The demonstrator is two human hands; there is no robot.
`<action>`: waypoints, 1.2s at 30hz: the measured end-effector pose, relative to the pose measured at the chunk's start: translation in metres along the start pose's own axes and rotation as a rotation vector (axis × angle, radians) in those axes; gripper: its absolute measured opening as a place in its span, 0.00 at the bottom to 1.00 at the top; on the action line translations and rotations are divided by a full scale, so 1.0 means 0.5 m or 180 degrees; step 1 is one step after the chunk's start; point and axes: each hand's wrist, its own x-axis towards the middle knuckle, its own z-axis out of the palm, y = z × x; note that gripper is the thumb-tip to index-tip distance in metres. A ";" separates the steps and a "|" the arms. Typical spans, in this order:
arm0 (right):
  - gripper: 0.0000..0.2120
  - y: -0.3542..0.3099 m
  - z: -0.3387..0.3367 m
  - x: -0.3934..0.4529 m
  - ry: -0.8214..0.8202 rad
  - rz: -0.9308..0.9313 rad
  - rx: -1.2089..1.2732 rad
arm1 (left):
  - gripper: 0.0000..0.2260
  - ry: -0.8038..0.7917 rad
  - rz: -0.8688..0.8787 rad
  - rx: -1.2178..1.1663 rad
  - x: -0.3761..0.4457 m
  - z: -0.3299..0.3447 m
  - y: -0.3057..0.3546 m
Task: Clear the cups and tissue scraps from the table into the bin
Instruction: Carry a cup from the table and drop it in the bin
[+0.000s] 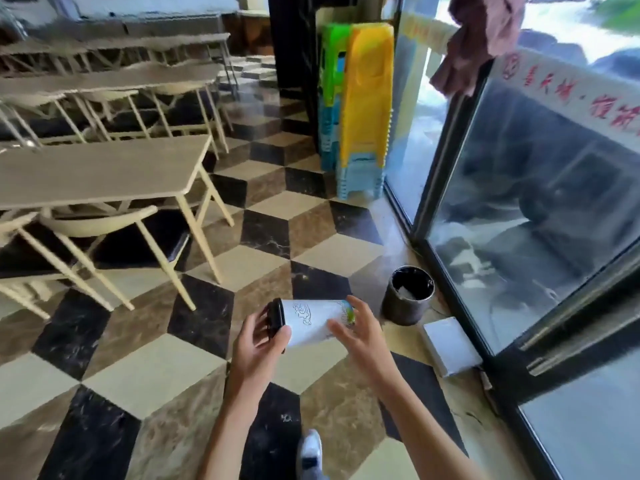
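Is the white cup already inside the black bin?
No, the cup lies sideways in the left hand, the right hand touching its base, short of the bin.

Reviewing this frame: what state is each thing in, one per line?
White paper cup with black lid: lidded, held sideways above the floor.
Left hand: grips the lid end.
Right hand: spread fingers touch the base end.
Black round bin: upright on floor, open-topped, something white inside.

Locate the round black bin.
Head view, right of centre: the round black bin stands on the floor beside the glass door, just beyond the right hand.
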 end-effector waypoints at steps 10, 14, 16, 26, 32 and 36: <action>0.30 0.029 -0.238 0.300 0.1104 0.0308 -0.0071 | 0.25 -0.1163 0.0015 0.0090 0.376 0.338 0.028; 0.28 0.022 -0.319 0.405 0.1421 0.0397 -0.0058 | 0.25 -0.1450 0.0079 0.0225 0.499 0.460 0.045; 0.24 0.027 -0.357 0.448 0.1555 0.0457 0.0006 | 0.25 -0.1584 0.0093 0.0283 0.544 0.517 0.053; 0.29 0.167 -0.553 0.687 0.1683 0.1164 -0.0067 | 0.18 -0.1947 -0.0341 0.0531 0.746 0.809 -0.041; 0.30 0.275 -0.672 0.841 0.1179 0.1576 -0.0098 | 0.23 -0.1724 -0.0931 0.0585 0.838 0.966 -0.123; 0.30 0.358 -0.725 0.927 0.0926 0.1830 -0.0022 | 0.21 -0.1580 -0.1250 0.0756 0.888 1.039 -0.198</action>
